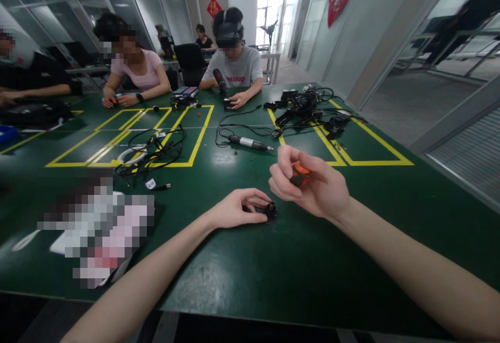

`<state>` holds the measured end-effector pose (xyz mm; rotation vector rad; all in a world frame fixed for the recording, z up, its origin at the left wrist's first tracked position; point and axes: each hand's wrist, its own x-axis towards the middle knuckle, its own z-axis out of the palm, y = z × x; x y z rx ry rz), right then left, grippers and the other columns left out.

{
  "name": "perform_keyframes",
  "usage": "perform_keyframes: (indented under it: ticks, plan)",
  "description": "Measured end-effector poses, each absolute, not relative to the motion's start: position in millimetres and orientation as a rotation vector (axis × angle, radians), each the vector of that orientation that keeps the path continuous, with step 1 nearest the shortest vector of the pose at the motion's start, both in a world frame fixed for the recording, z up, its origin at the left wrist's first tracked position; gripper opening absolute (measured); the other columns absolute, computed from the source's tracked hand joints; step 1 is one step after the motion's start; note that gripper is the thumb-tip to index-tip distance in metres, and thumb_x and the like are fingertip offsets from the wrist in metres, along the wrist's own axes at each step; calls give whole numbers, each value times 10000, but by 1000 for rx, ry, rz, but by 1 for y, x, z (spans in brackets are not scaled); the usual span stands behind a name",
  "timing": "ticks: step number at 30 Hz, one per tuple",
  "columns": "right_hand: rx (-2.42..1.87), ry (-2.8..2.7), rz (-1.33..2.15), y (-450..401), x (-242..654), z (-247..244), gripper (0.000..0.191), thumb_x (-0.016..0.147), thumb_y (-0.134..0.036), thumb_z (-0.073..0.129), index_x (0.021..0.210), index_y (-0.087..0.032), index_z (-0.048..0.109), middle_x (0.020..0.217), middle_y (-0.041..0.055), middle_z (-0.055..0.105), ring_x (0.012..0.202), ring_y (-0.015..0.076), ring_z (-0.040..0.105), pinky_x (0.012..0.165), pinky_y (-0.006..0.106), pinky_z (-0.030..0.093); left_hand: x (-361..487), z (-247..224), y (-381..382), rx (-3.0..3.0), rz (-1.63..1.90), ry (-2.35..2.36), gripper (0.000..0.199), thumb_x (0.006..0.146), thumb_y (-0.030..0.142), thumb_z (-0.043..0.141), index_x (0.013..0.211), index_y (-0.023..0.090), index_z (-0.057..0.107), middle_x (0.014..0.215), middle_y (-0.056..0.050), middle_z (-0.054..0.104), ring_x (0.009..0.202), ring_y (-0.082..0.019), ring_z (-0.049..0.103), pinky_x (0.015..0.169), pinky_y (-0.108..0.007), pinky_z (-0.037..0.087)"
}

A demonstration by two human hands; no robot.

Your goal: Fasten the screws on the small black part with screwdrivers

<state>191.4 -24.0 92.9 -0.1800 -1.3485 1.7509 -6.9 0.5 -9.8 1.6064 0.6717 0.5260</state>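
My left hand (242, 208) rests low over the green table, thumb and fingertips closed around a small black round part (271, 207). That part has a short upright stub on a wider base and sits on the tabletop. Raised just to the right of it, my right hand (312, 181) grips a small orange-and-black piece (300, 174) between curled fingers and thumb. Much of this piece is hidden by the fingers, and its exact kind cannot be made out. The two hands are apart, and so are the two pieces.
Beyond my hands lies a corded electric screwdriver (250, 143). Tangled black cables (307, 104) are heaped at the back right, with another cable bundle (156, 147) at left. A blurred-out pink and white item (117, 233) lies near left. Co-workers (234, 66) sit across the green table (219, 280).
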Motion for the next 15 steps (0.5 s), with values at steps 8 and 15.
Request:
perform_keyframes:
  ticks: [8,15]
  plan:
    - [-140,-1358,1854,-25,191,89,495,1020,-543,507,660,-203,525,444,-94,294,378,87,204,411,239,188,-8,-8,2,1670,497,714,443,813,373,820,1185,139,765,1158,-117,801,907,-175,746,856,-306,576]
    - [-191,-1352,1771,-22,192,88,321,965,-479,638,806,-221,530,495,-84,490,379,93,296,427,225,272,-6,-4,-3,1682,529,702,494,792,313,832,1242,129,748,1217,-137,786,996,-204,749,849,-300,582]
